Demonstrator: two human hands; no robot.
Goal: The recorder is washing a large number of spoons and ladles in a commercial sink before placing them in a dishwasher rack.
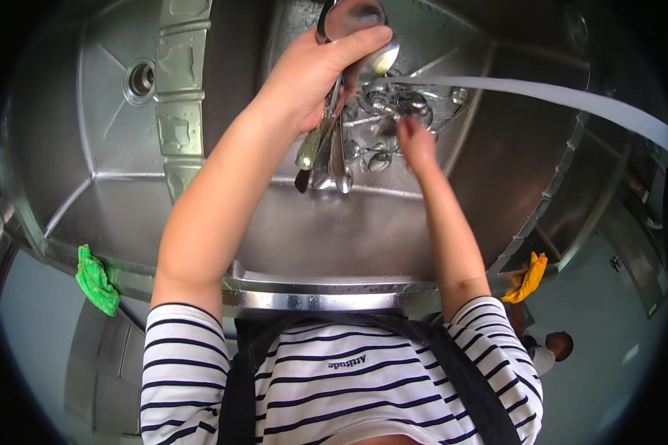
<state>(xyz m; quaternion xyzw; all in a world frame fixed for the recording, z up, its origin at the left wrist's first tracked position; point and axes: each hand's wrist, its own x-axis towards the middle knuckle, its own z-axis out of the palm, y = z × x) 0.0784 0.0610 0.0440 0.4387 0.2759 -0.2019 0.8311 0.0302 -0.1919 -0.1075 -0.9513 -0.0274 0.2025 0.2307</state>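
My left hand [334, 67] is closed around a bundle of metal spoons [381, 58], their bowls at the top and their handles hanging below my wrist. One handle end [306, 158] is greenish. My right hand [414, 142], blurred, is low in the stainless steel sink basin [334, 228], among loose wet cutlery. Right beside its fingers is a dark, round metal utensil bowl [413, 104]; whether they grip anything is unclear. Near that wrist a small spoon [379, 162] lies on the basin floor. Water glistens around the loose pieces.
A wet ridged divider [181, 125] separates this basin from a left one with a drain [141, 81]. A long pale bar [534, 89], possibly a tap spout, crosses from the right. Green [97, 281] and orange [527, 278] cloths hang over the front rim. A person [551, 350] is behind at right.
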